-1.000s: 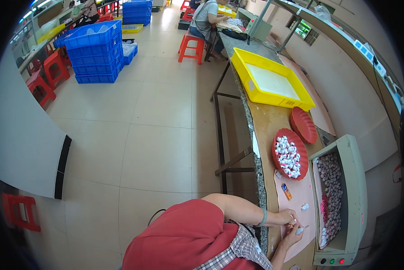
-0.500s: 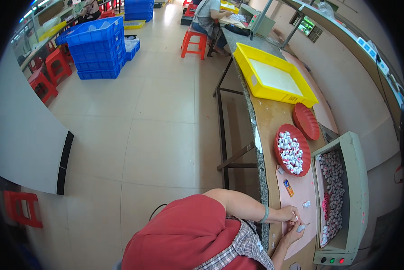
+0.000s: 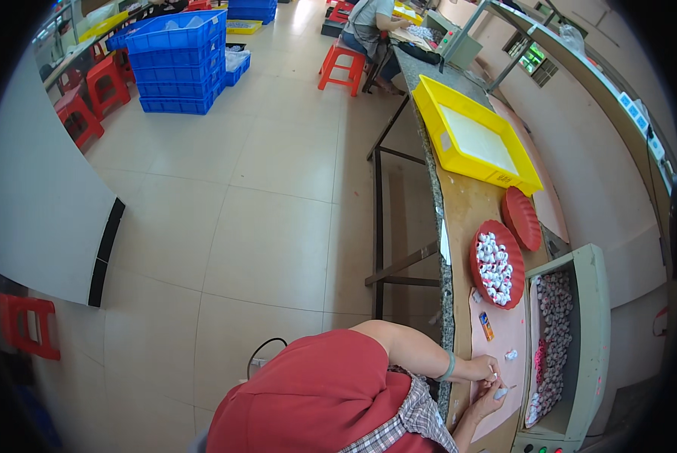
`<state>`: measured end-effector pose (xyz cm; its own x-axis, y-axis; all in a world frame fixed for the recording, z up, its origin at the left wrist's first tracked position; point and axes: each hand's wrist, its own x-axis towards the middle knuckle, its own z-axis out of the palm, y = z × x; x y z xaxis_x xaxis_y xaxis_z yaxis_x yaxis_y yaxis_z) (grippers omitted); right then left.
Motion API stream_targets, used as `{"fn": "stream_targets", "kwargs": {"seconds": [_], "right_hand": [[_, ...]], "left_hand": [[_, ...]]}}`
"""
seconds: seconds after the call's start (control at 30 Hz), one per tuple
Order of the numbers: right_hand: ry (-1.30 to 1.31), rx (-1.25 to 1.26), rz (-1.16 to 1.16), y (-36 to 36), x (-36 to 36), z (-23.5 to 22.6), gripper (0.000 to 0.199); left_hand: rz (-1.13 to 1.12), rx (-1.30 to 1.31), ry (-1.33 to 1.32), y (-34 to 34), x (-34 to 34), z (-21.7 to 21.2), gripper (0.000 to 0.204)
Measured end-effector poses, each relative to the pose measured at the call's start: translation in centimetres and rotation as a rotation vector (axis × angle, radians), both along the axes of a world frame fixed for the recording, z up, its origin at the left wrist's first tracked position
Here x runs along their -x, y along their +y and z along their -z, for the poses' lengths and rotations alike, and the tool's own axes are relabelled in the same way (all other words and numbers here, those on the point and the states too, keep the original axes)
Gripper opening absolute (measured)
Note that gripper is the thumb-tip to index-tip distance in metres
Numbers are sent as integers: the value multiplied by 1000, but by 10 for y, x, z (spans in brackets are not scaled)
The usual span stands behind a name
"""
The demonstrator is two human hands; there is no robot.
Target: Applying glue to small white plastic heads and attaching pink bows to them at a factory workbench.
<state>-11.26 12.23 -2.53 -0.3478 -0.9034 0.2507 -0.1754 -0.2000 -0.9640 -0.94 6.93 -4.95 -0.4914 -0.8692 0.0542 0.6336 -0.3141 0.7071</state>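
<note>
My left hand (image 3: 485, 368), with a band at its wrist, is closed on a small white piece (image 3: 494, 376) over a pink sheet (image 3: 510, 332). Close beside it, my right hand (image 3: 489, 402) is closed around a thin stick-like tool (image 3: 511, 388); its exact kind is too small to tell. A pale grey-white patch (image 3: 500, 393) shows at these fingers, and I cannot make out what it is. Another small white piece (image 3: 511, 355) lies on the sheet just beyond my hands. Farther up the sheet lies a small orange and dark packet (image 3: 487, 326).
A scalloped red bowl (image 3: 517, 264) holds many white pieces; another red bowl (image 3: 521, 219) leans beside it. Right of the sheet stands a pale green open-fronted box (image 3: 593, 325) full of small pieces. Beyond are a yellow tray (image 3: 497, 178), stacked blue crates (image 3: 174, 79) and a seated person (image 3: 365, 34).
The whole view has shifted slightly, so the bench and bowls sit a little lower. Both hands stay together over the sheet, with the white piece and the tool still held.
</note>
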Motion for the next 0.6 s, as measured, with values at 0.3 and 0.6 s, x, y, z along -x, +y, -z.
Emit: {"fn": "stream_targets", "kwargs": {"seconds": [0.3, 0.6], "right_hand": [[35, 43, 8, -4, 9, 8, 16], [29, 14, 21, -17, 29, 25, 17]], "left_hand": [[-9, -15, -7, -2, 7, 2, 11], [-18, 17, -67, -6, 8, 1, 12]]}}
